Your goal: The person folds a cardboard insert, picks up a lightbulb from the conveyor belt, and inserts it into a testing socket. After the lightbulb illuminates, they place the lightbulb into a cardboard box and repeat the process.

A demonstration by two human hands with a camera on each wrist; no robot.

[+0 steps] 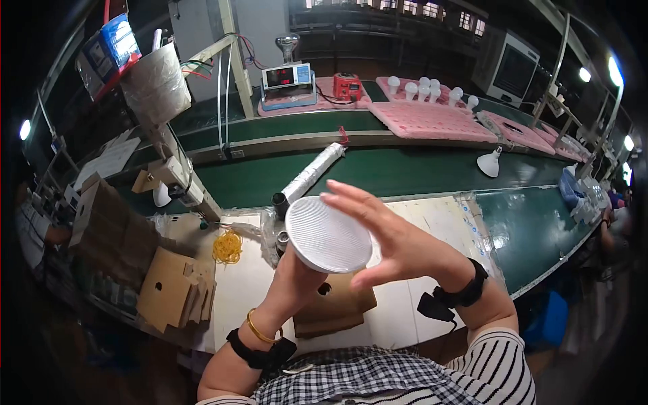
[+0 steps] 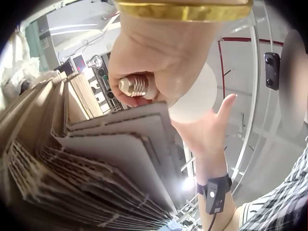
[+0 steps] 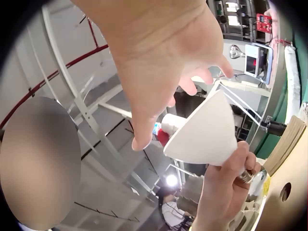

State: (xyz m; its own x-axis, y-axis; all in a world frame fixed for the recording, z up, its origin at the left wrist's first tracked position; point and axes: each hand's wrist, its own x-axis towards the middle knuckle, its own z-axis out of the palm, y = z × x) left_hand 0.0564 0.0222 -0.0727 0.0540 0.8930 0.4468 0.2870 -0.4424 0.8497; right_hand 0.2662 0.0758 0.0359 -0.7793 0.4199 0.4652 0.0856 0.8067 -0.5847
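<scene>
A white reflector light bulb [image 1: 329, 233] is held up over the workbench, its round ribbed face turned up toward the head camera. My left hand [image 1: 295, 280] grips it from below by the neck. In the left wrist view the metal screw base [image 2: 134, 85] pokes out of the curled fingers. Fingers spread, my right hand [image 1: 398, 246] hovers beside the bulb's face and holds nothing. The right wrist view shows the bulb's white cone [image 3: 207, 132] apart from that palm. Below lies a folded brown cardboard piece [image 1: 334, 314] with a round hole.
Stacked cardboard inserts [image 1: 169, 287] stand at the left beside yellow rubber bands [image 1: 227, 248]. A white-wrapped tube [image 1: 314, 172] lies across the green conveyor [image 1: 418, 165]. Another reflector bulb [image 1: 489, 164] rests there. Behind are a digital meter [image 1: 287, 77] and several bulbs [image 1: 432, 91] near pink foam.
</scene>
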